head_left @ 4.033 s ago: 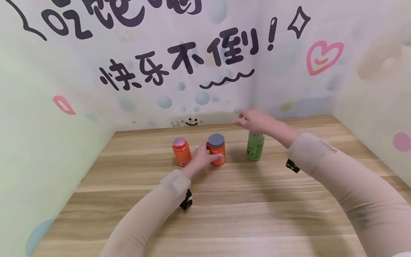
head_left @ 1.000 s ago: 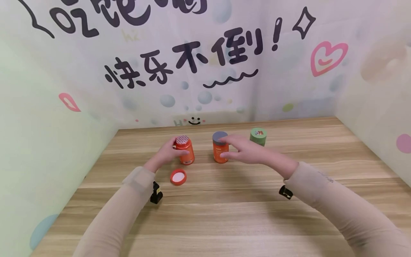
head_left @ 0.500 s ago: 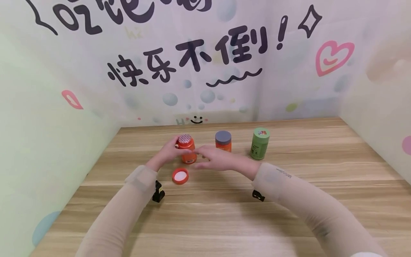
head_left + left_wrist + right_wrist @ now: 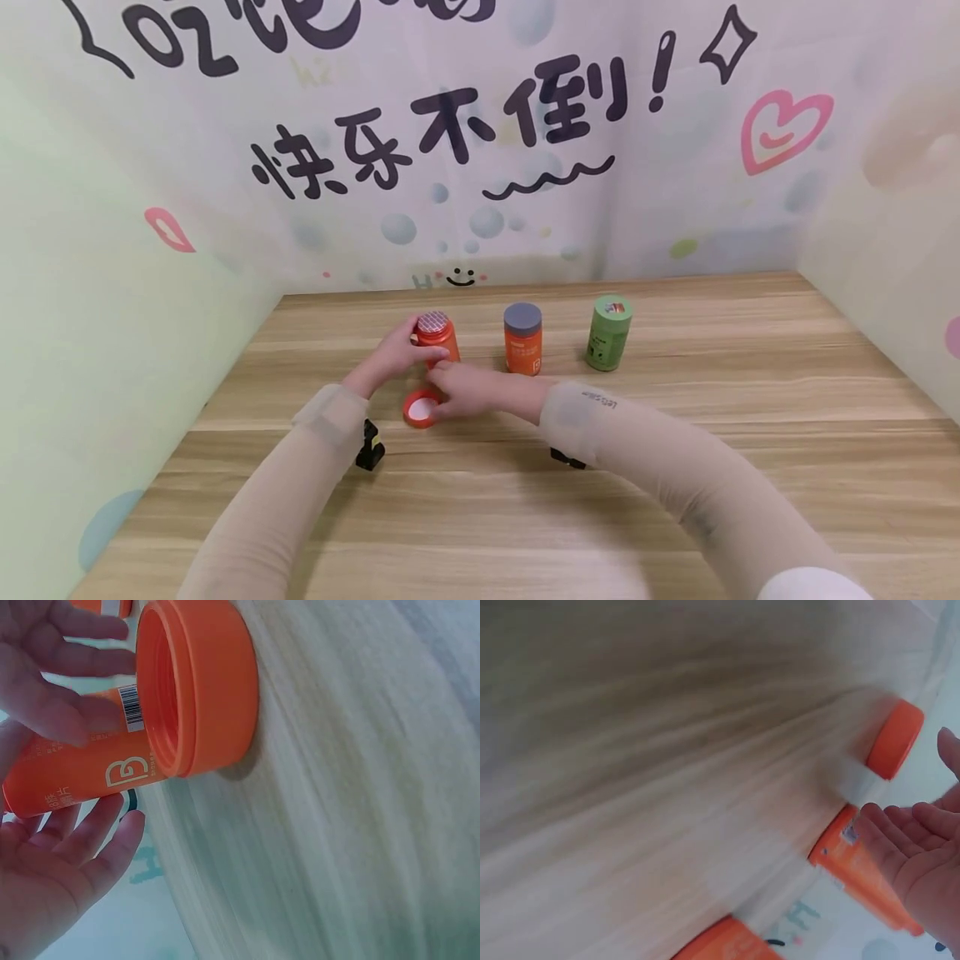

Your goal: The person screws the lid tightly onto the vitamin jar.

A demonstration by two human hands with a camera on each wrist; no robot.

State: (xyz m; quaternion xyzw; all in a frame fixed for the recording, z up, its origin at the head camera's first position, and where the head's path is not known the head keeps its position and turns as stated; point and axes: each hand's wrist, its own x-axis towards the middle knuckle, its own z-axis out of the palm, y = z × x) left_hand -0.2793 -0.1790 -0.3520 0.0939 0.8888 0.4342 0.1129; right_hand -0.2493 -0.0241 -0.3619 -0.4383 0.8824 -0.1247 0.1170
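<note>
Orange jar [image 4: 443, 337] stands upright, uncapped, gripped by the left hand [image 4: 392, 356]: thumb in front, fingers behind. I judge that this hold prevents sliding. The right hand [image 4: 470, 389], fingers loose and gripping nothing, hovers just beside the cap [image 4: 420, 409], which lies liner-up, presumably leaving its rim accessible. Beyond the right hand stand a grey-lidded jar [image 4: 522, 348] and green can [image 4: 608, 335], apart, which I read as working clearance.

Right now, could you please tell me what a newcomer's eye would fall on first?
Probably the black writing across the back wall. Next, on the table, the uncapped jar at left, grey-lidded jar in the middle and green jar at right. The left hand is around the uncapped jar, with the right hand close by and a red lid in front.
</note>
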